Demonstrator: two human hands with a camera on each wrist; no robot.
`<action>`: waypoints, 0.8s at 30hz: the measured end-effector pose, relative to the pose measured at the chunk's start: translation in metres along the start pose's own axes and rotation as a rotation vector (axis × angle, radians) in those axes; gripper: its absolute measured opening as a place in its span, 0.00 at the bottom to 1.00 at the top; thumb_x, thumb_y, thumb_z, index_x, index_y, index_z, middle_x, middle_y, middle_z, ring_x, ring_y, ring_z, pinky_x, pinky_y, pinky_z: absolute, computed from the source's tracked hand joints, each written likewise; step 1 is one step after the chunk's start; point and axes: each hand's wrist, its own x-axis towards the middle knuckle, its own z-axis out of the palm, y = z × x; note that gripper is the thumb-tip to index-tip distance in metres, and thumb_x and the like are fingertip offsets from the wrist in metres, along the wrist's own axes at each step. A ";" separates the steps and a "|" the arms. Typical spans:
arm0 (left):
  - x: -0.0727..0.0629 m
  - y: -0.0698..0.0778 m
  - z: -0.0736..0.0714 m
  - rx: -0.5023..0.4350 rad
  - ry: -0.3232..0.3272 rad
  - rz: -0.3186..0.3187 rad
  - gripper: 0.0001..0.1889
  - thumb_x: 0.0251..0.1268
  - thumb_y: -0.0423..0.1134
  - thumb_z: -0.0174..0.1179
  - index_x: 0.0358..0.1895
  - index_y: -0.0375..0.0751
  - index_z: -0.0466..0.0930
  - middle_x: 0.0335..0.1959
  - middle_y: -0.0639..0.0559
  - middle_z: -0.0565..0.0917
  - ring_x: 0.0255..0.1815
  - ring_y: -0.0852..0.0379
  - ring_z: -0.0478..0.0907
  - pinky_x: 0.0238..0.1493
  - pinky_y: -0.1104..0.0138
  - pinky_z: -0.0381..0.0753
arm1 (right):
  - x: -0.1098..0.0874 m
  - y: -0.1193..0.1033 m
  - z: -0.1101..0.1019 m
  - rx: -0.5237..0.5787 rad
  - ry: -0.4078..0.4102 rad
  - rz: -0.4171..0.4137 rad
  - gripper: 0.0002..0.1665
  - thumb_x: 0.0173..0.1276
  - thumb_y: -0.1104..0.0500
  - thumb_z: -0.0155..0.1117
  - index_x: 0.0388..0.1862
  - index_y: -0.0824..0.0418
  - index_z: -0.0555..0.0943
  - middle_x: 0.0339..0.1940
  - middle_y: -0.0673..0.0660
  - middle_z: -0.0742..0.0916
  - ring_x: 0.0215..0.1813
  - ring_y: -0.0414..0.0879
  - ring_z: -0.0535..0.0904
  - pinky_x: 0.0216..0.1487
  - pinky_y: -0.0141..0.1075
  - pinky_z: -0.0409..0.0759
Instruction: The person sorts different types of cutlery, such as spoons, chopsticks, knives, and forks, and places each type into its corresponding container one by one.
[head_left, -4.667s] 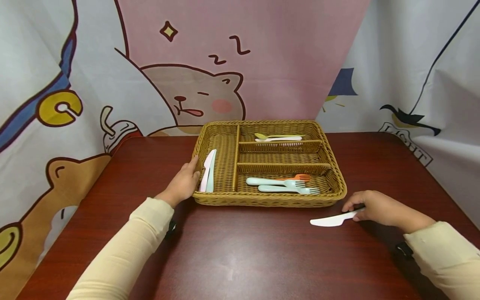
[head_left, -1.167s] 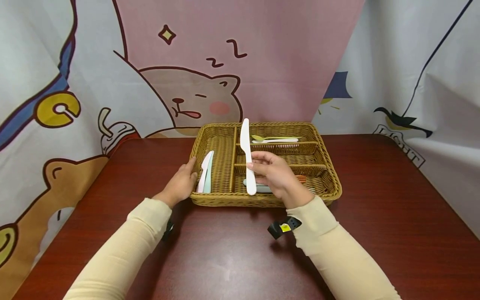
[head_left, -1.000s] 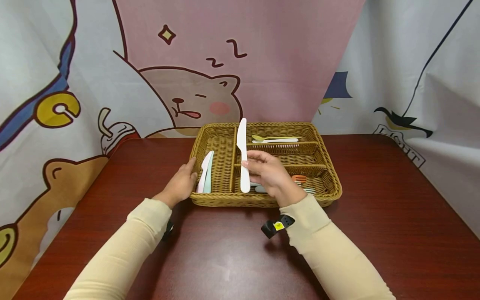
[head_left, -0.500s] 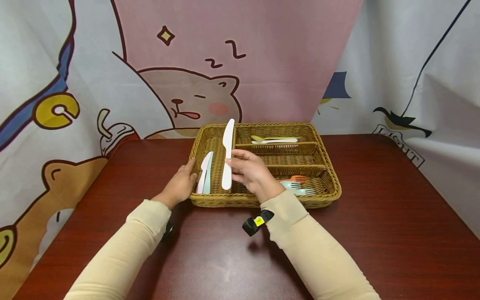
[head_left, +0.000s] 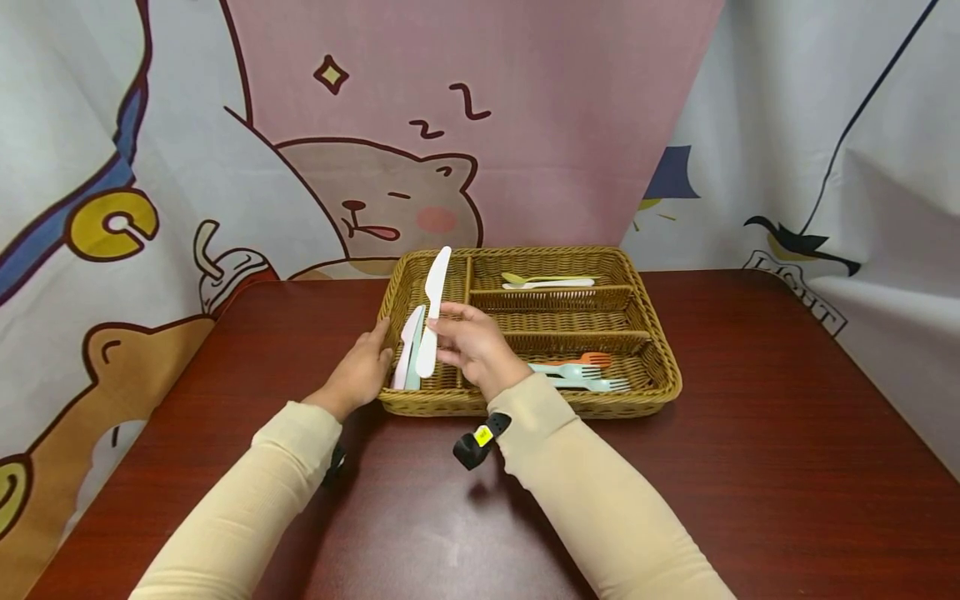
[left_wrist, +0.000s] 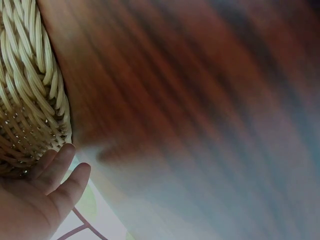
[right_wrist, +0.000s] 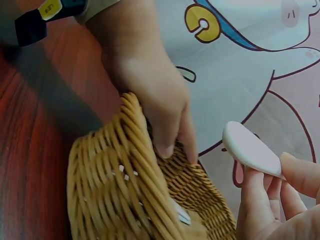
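Observation:
My right hand [head_left: 476, 346] pinches a white plastic knife [head_left: 432, 312] between thumb and fingers, handle low and blade pointing up and away. It hangs over the left compartment of a wicker basket [head_left: 555, 406]. Beneath and beside it lie a pink knife [head_left: 405, 346] and a mint knife [head_left: 416, 354], blades away. My left hand [head_left: 360, 367] grips the basket's left rim; in the right wrist view, the left thumb [right_wrist: 165, 149] reaches inside the wall. In that view the white knife [right_wrist: 250, 150] shows its rounded handle end beyond my fingers.
Two mint forks [head_left: 573, 371] and an orange fork [head_left: 597, 359] lie in the front right compartment. A yellow-green spoon [head_left: 514, 277] and a white utensil [head_left: 555, 283] sit in the back one. Dividers [head_left: 555, 291] separate them. A printed cloth [head_left: 585, 125] hangs behind the table [head_left: 750, 400].
My right hand has lifted the white knife from low at the table's right and carried it left across the basket to the left compartment, lately tilting and lowering it slightly. My left hand stays put.

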 end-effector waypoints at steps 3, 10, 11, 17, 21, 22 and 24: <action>0.000 0.000 0.000 0.004 0.004 -0.002 0.30 0.76 0.35 0.39 0.76 0.31 0.42 0.70 0.25 0.58 0.71 0.34 0.57 0.71 0.47 0.56 | 0.003 0.004 0.005 0.006 -0.002 0.011 0.18 0.66 0.71 0.62 0.55 0.63 0.77 0.30 0.54 0.84 0.29 0.42 0.80 0.31 0.33 0.82; 0.000 -0.001 0.001 -0.006 0.009 0.000 0.30 0.76 0.34 0.39 0.76 0.31 0.43 0.69 0.25 0.60 0.70 0.35 0.59 0.70 0.47 0.57 | 0.007 0.012 0.015 0.003 0.005 0.042 0.19 0.66 0.71 0.62 0.55 0.62 0.77 0.29 0.52 0.82 0.29 0.42 0.78 0.28 0.31 0.80; 0.000 -0.001 0.001 -0.005 0.010 0.001 0.30 0.76 0.34 0.39 0.76 0.31 0.43 0.69 0.25 0.60 0.70 0.35 0.59 0.70 0.47 0.57 | 0.007 0.013 0.016 -0.003 0.006 0.045 0.19 0.66 0.71 0.62 0.55 0.62 0.77 0.29 0.52 0.82 0.29 0.42 0.78 0.27 0.31 0.79; 0.001 0.000 0.001 0.001 0.011 0.000 0.30 0.76 0.35 0.39 0.76 0.31 0.43 0.68 0.25 0.61 0.69 0.35 0.61 0.69 0.47 0.59 | 0.010 0.018 0.022 -0.031 0.025 0.050 0.20 0.66 0.69 0.62 0.57 0.61 0.77 0.32 0.53 0.83 0.33 0.44 0.77 0.30 0.33 0.77; 0.001 0.000 0.000 0.003 0.006 -0.001 0.30 0.76 0.34 0.38 0.76 0.31 0.43 0.68 0.25 0.61 0.70 0.35 0.60 0.69 0.47 0.58 | 0.011 0.021 0.026 -0.046 0.048 0.063 0.21 0.66 0.68 0.63 0.58 0.60 0.77 0.39 0.55 0.84 0.38 0.46 0.79 0.37 0.37 0.79; 0.001 0.000 0.000 0.004 0.003 -0.003 0.30 0.76 0.34 0.38 0.76 0.31 0.43 0.68 0.26 0.61 0.70 0.35 0.60 0.69 0.47 0.58 | 0.012 0.022 0.027 -0.053 0.056 0.067 0.21 0.66 0.68 0.63 0.58 0.59 0.77 0.41 0.56 0.84 0.40 0.47 0.80 0.39 0.39 0.80; 0.001 0.000 0.000 0.003 -0.002 -0.008 0.30 0.76 0.35 0.38 0.76 0.31 0.43 0.68 0.26 0.60 0.70 0.35 0.60 0.70 0.47 0.58 | 0.013 0.024 0.029 -0.064 0.073 0.069 0.21 0.66 0.67 0.63 0.58 0.59 0.77 0.45 0.58 0.84 0.44 0.49 0.80 0.44 0.41 0.81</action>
